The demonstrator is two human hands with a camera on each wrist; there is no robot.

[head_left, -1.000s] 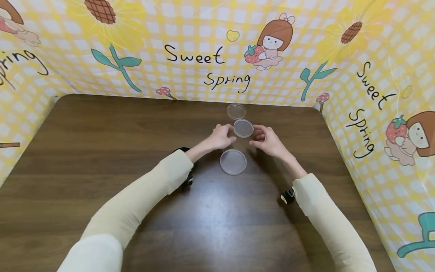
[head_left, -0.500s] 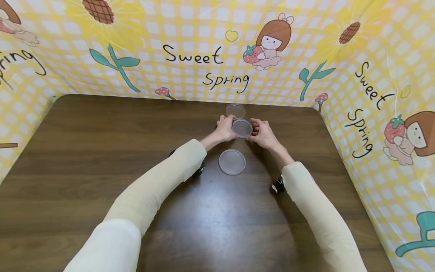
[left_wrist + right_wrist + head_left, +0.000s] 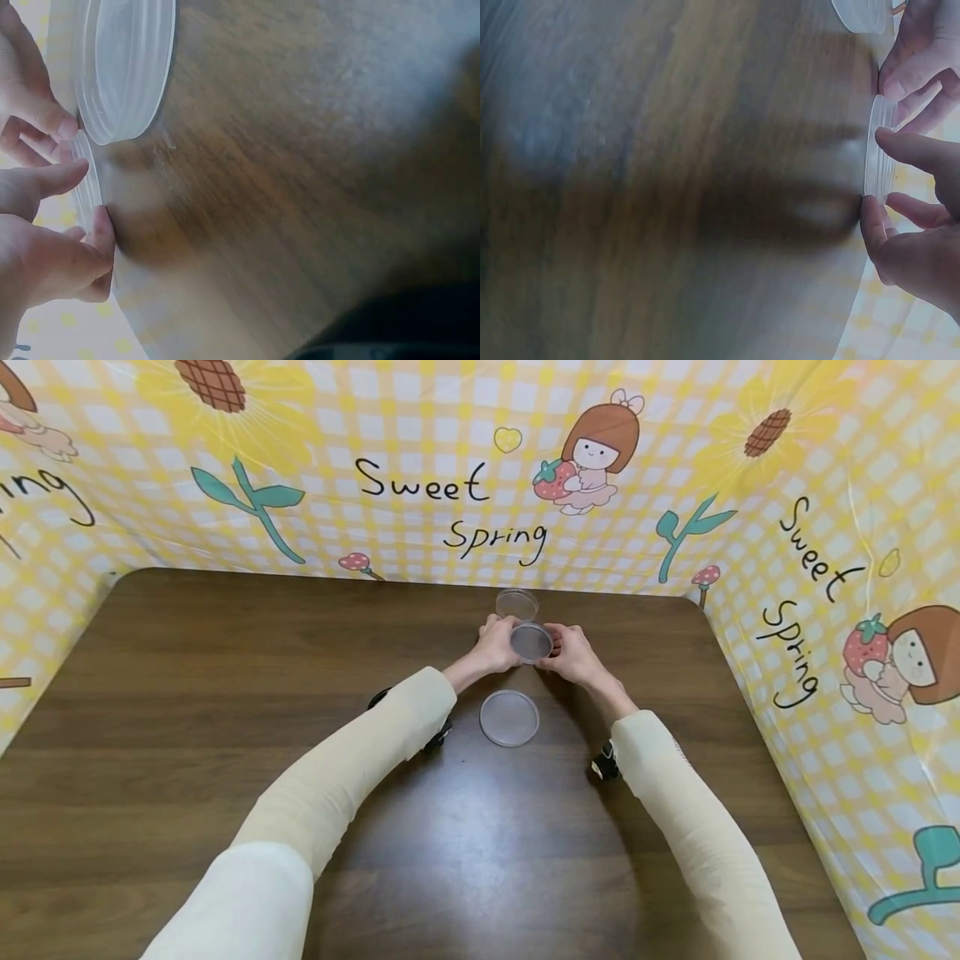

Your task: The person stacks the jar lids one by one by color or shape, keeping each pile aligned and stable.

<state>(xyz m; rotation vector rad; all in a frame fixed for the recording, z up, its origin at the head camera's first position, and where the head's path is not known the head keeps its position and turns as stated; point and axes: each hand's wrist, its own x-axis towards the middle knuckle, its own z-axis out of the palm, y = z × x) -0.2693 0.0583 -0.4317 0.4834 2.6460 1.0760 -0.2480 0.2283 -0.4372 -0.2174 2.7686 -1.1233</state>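
Three clear round petri dishes of differing size lie in a rough line on the table in the head view. My left hand (image 3: 497, 643) pinches the left edge of the middle petri dish (image 3: 531, 643). Opposite it, my right hand (image 3: 573, 654) holds the right edge with thumb and fingers. The right wrist view shows this dish (image 3: 880, 154) low over or on the tabletop, between the fingertips of both hands. Nearer to me lies the largest petri dish (image 3: 509, 718), untouched. A further dish (image 3: 517, 604) sits just behind the held one, partly hidden by the left hand.
The brown wooden table (image 3: 225, 693) meets a yellow checked cloth (image 3: 420, 539) close behind the far dish. Another side of the cloth (image 3: 817, 635) rises along the right edge. Black straps (image 3: 604, 762) sit on both wrists.
Both hands have closed in on the middle dish from the sides and now grip its edges. The left hand moved slightly forward, the right hand leftward. The dishes look unmoved on the table.
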